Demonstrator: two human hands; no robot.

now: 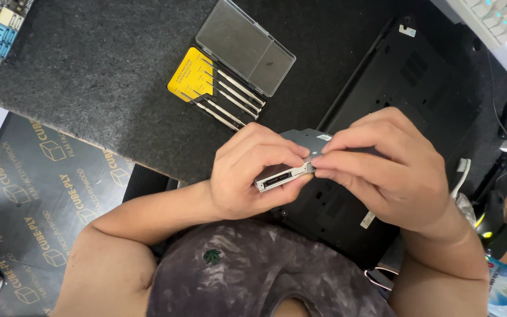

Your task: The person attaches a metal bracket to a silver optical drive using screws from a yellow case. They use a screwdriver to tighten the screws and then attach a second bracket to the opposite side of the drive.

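Here the grey optical drive sits between both hands above the black laptop: left hand curled beneath it, right hand pinching its top edge.

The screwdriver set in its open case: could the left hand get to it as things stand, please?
Probably yes, once freed. The screwdriver set lies open on the mat with nothing over it, just beyond the left hand; but that hand, with the right hand, grips a grey drive.

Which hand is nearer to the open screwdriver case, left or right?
Left. The left hand sits just below the screwdriver case; the right hand is farther off to its right.
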